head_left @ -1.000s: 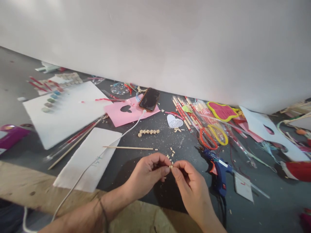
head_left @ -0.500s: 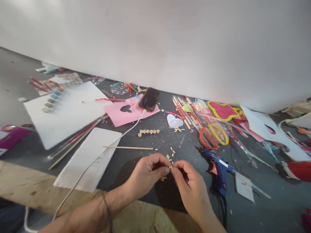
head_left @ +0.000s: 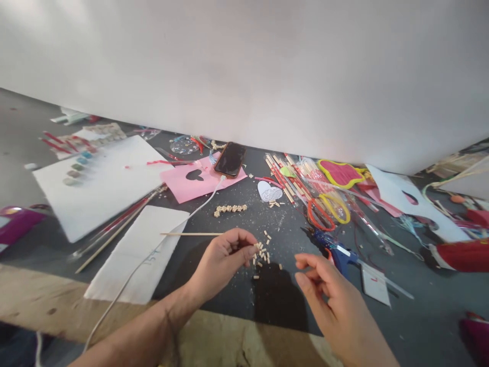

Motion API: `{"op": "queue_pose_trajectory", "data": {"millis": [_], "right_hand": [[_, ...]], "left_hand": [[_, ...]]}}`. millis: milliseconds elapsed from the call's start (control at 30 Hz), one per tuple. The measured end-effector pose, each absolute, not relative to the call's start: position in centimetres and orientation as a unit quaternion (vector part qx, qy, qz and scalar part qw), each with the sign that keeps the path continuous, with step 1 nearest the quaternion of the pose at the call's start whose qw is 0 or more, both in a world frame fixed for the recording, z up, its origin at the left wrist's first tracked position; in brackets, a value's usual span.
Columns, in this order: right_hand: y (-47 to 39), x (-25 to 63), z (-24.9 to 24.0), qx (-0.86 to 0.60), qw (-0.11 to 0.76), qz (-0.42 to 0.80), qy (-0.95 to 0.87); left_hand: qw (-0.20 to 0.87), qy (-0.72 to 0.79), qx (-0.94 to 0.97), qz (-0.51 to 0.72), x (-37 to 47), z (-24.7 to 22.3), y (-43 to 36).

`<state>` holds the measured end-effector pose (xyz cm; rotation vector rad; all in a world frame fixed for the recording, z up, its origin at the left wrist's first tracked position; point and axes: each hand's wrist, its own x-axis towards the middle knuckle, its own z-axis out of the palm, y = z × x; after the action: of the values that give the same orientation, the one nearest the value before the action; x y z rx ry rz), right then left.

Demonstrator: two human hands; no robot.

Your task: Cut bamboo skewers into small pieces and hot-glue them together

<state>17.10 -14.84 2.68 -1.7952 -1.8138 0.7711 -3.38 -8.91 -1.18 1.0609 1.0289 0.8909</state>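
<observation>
My left hand point(head_left: 227, 260) is closed in a pinch, with a small pale cut stick piece point(head_left: 258, 246) at the tips of its thumb and index finger. Just right of those fingertips, several short cut stick pieces point(head_left: 263, 254) lie scattered on the dark table point(head_left: 225, 306). My right hand point(head_left: 328, 295) hovers apart from the left, fingers spread and holding nothing visible. Partly behind it lies a blue glue gun point(head_left: 342, 255). A thin wooden stick point(head_left: 191, 234) runs toward my left hand, which hides its right end. Farther back is a row of joined stick pieces point(head_left: 230, 209).
Behind the hands are a phone point(head_left: 230, 159) with a white cable, pink paper point(head_left: 179, 183) and a paper heart point(head_left: 269, 192). Scissors point(head_left: 321, 214) and bundled sticks point(head_left: 282, 178) lie right of centre. White paper sheets point(head_left: 139, 260) and a large board point(head_left: 91, 199) cover the left.
My right hand has let go and moved right, away from my left hand, and its fingers have opened. The left keeps its pinch and has shifted slightly left. The view has shifted a little.
</observation>
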Motion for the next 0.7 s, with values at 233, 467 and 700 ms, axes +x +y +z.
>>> {"op": "queue_pose_trajectory", "data": {"millis": [233,467,700], "right_hand": [[-17.0,22.3,0.7,-0.797,0.088,0.036,-0.597],[-15.5,23.1,0.0,-0.871,0.021,0.096,-0.482],[-15.7,24.4,0.3,-0.871,0.123,0.205,-0.430]], "left_hand": [[0.634,0.455,0.463,0.421,-3.9,-0.4,-8.7],[0.612,0.460,0.471,0.438,-4.0,0.3,-8.9],[0.553,0.442,0.653,0.268,-3.2,0.1,-10.9]]}}
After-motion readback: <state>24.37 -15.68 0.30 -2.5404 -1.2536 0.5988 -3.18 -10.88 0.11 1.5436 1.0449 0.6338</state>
